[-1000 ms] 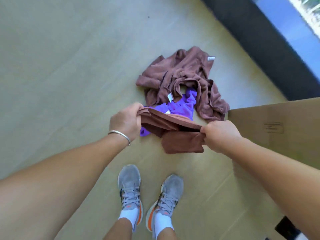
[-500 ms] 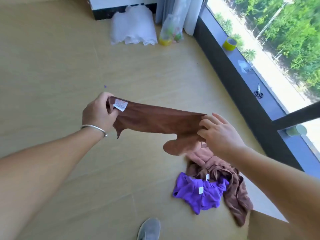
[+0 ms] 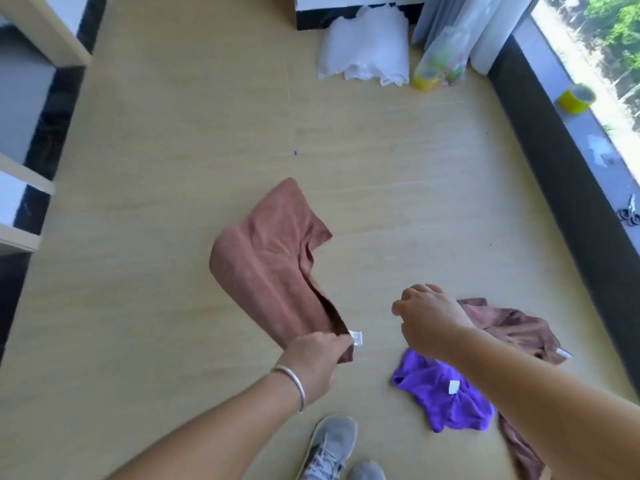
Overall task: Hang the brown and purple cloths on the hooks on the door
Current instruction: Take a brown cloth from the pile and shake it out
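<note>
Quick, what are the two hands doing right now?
Left hand: pinches a corner of the brown cloth, near its white tag.
Right hand: holds nothing, fingers loosely curled, above the floor.

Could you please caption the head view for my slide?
Left hand holds a brown cloth; purple cloth lies on the floor.

The right hand (image 3: 427, 315) no longer pinches the brown cloth (image 3: 273, 261); it now hovers apart from it with fingers loosely curled, above the brown and purple pile on the floor. The cloth, stretched between both hands half a second ago, now swings out from the left hand (image 3: 317, 358) alone, which grips the corner by its white tag (image 3: 356, 337).
</note>
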Available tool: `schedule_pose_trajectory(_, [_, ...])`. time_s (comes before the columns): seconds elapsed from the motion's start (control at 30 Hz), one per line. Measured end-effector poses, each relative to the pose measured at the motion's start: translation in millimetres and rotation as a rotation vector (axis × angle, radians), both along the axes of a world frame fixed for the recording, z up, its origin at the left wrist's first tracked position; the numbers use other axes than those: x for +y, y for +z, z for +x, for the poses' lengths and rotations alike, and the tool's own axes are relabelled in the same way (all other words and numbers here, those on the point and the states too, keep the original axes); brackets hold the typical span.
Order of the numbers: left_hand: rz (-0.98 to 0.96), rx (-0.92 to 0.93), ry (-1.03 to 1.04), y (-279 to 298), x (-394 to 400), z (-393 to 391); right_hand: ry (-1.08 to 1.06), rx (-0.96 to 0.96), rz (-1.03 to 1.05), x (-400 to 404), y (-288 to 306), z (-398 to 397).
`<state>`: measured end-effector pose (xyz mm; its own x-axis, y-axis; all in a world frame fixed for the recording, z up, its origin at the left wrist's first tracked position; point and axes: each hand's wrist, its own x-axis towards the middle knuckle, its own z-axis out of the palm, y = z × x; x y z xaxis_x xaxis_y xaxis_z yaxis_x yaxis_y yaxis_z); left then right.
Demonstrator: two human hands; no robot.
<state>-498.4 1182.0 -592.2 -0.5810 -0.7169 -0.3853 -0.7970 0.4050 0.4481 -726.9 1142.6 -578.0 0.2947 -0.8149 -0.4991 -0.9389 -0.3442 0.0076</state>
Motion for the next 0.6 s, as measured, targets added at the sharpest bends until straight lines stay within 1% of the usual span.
schedule_pose_trajectory(0.03, [0.141,-0.108,-0.007,-21.2,23.0,-2.7,0.005,-0.008,0.040,15.7,-13.0,3.9])
schedule_pose_trajectory(0.07, [0.241,-0.187,-0.011,-41.1,43.2,-2.1,0.014,-0.011,0.083,31.7,-26.6,7.2])
schedule_pose_trajectory(0.1, [0.304,-0.246,-0.002,-58.5,61.5,1.7,0.029,-0.006,0.125,48.0,-40.8,10.1])
schedule_pose_trajectory(0.17, [0.369,-0.331,0.053,-87.1,92.3,17.3,0.050,0.014,0.196,79.5,-71.3,16.4])
schedule_pose_trajectory(0.3, [0.326,-0.456,0.136,-142.1,126.1,64.9,0.034,0.059,0.279,129.3,-134.9,35.0])
schedule_pose_trajectory(0.4, [0.302,-0.468,0.196,-185.9,141.4,99.9,-0.009,0.041,0.313,159.5,-182.4,53.6])
schedule_pose_trajectory(0.5, [0.262,-0.481,0.200,-233.1,151.7,119.4,0.006,0.034,0.289,175.8,-230.4,66.3])
schedule_pose_trajectory(0.6, [0.205,-0.456,0.198,-281.6,156.9,119.2,-0.004,0.071,0.225,174.0,-277.6,71.6])
